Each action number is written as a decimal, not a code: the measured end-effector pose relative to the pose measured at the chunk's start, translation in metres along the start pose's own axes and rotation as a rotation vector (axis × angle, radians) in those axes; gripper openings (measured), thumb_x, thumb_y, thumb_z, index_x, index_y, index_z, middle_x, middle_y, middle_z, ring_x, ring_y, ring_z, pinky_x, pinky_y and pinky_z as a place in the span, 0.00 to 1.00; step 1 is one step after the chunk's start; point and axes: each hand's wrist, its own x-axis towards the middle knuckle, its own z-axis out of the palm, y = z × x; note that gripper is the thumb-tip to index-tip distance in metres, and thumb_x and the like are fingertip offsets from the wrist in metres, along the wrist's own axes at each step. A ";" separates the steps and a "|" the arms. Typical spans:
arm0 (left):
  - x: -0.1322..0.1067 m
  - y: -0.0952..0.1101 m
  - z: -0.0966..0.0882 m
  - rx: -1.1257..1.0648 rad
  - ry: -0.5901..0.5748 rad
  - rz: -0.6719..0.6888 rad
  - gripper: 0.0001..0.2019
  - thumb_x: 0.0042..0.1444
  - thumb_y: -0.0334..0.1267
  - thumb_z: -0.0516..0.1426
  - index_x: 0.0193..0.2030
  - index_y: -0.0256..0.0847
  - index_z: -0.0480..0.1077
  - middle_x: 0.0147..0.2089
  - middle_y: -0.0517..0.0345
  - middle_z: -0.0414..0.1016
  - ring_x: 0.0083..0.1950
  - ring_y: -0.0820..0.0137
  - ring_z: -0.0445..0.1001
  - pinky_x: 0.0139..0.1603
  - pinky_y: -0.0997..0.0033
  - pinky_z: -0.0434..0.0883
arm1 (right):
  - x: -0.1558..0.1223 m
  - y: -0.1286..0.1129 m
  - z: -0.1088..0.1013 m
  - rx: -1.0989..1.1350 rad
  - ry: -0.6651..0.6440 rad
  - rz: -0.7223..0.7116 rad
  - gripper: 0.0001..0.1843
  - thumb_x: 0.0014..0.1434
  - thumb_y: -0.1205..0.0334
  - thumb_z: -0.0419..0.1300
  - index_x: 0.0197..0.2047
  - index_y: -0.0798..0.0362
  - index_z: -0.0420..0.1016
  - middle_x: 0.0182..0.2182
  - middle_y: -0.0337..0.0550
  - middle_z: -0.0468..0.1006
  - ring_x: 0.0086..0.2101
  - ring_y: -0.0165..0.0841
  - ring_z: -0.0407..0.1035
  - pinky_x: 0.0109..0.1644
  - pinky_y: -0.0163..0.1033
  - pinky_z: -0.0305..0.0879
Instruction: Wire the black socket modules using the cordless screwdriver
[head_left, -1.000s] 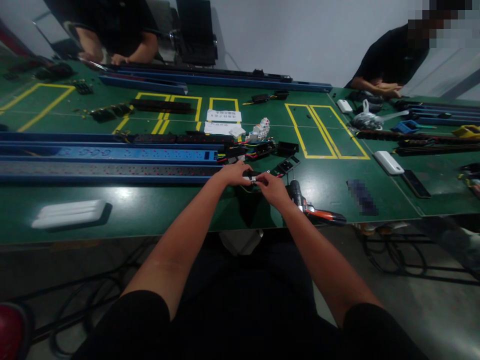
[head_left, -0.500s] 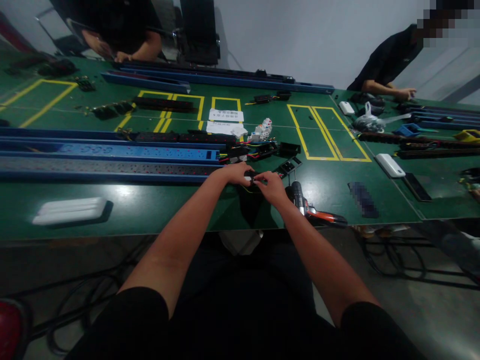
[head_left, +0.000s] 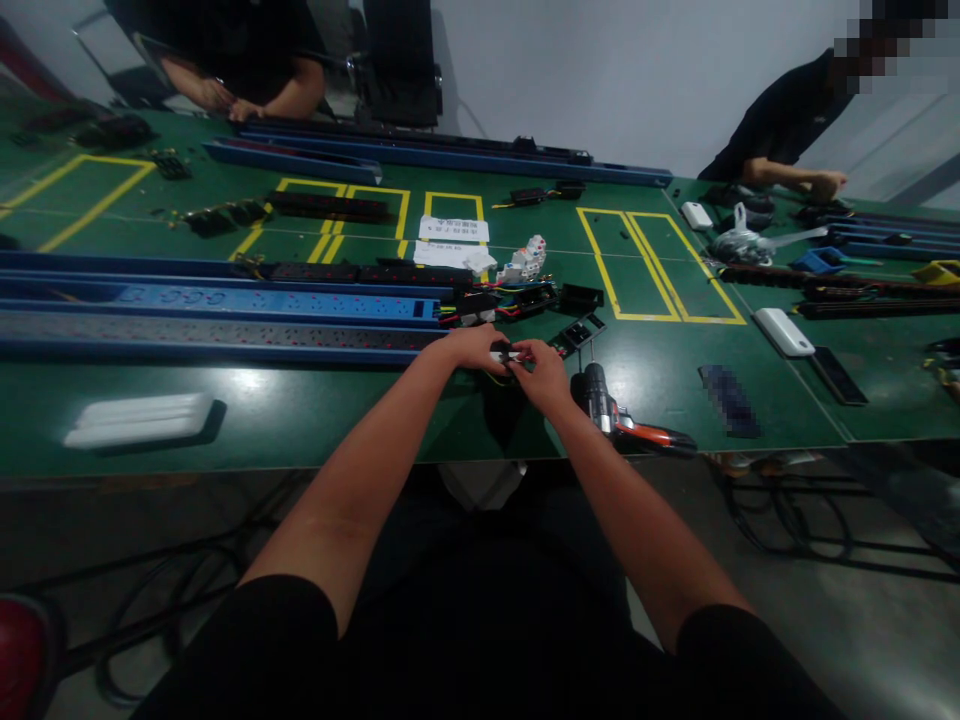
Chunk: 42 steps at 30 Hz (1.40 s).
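My left hand (head_left: 478, 348) and my right hand (head_left: 541, 372) meet close to the table's front edge. Both are closed on a small black-and-white part (head_left: 505, 355), which the fingers partly cover; its exact kind cannot be made out. A thin yellow-green wire hangs below it. Just left of my hands ends a long blue rail (head_left: 300, 345) with a dark strip of sockets. Behind them lie black housings with coloured wires (head_left: 529, 300). A black frame-like module (head_left: 579, 333) is to the right of my fingers, beside an orange-and-black power drill (head_left: 600, 395).
White wrapped sticks (head_left: 142, 418) lie at the front left. Paper labels (head_left: 452, 230) and white terminal blocks (head_left: 525, 262) are behind the hands. To the right are a white box (head_left: 784, 332) and a dark phone-like slab (head_left: 838, 375). Two people work across the table.
My right fingertips have shifted slightly on the small part, and a white strip now shows between the hands. The right-hand co-worker's hand has moved a little to the right.
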 end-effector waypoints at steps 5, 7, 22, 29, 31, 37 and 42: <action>-0.001 0.001 0.009 0.044 0.055 -0.037 0.36 0.56 0.63 0.61 0.70 0.56 0.72 0.66 0.51 0.74 0.60 0.52 0.78 0.56 0.59 0.75 | 0.003 0.002 0.001 0.054 -0.003 0.006 0.10 0.63 0.58 0.68 0.48 0.47 0.80 0.45 0.44 0.83 0.48 0.42 0.75 0.56 0.49 0.69; -0.002 0.002 0.011 0.046 0.055 -0.037 0.37 0.56 0.61 0.62 0.72 0.57 0.70 0.67 0.52 0.74 0.60 0.52 0.78 0.56 0.59 0.75 | 0.004 0.002 0.001 0.056 -0.020 0.011 0.09 0.63 0.58 0.69 0.47 0.46 0.80 0.44 0.44 0.83 0.47 0.42 0.75 0.54 0.49 0.70; -0.025 0.020 0.030 0.008 0.210 -0.021 0.37 0.55 0.55 0.67 0.70 0.50 0.65 0.66 0.46 0.68 0.59 0.49 0.77 0.56 0.51 0.75 | -0.047 0.015 -0.090 -0.241 -0.129 0.096 0.11 0.71 0.55 0.60 0.47 0.47 0.83 0.42 0.46 0.86 0.40 0.40 0.75 0.45 0.45 0.65; -0.025 0.019 0.027 -0.033 0.144 -0.017 0.39 0.53 0.53 0.69 0.69 0.52 0.64 0.65 0.47 0.67 0.58 0.49 0.78 0.55 0.52 0.76 | -0.051 0.018 -0.092 -0.571 -0.241 0.044 0.12 0.71 0.60 0.58 0.49 0.48 0.84 0.44 0.51 0.85 0.47 0.47 0.71 0.51 0.51 0.58; -0.025 0.019 0.025 -0.044 0.134 -0.007 0.38 0.52 0.52 0.70 0.69 0.52 0.64 0.65 0.47 0.67 0.58 0.51 0.78 0.56 0.54 0.76 | -0.049 0.020 -0.089 -0.594 -0.211 0.062 0.12 0.70 0.60 0.58 0.49 0.47 0.84 0.45 0.52 0.84 0.49 0.49 0.69 0.53 0.54 0.57; -0.029 0.026 0.024 -0.013 0.167 -0.010 0.38 0.55 0.51 0.68 0.71 0.50 0.63 0.65 0.46 0.68 0.61 0.50 0.76 0.58 0.54 0.75 | -0.046 0.029 -0.084 -0.635 -0.189 0.060 0.12 0.67 0.58 0.62 0.50 0.47 0.84 0.50 0.57 0.81 0.55 0.55 0.63 0.57 0.58 0.56; -0.033 0.030 0.029 0.020 0.222 -0.031 0.38 0.58 0.50 0.66 0.74 0.49 0.61 0.66 0.45 0.67 0.62 0.50 0.76 0.58 0.54 0.74 | -0.055 0.029 -0.086 -0.613 -0.164 0.077 0.14 0.67 0.59 0.62 0.53 0.48 0.83 0.53 0.56 0.79 0.57 0.55 0.61 0.58 0.59 0.57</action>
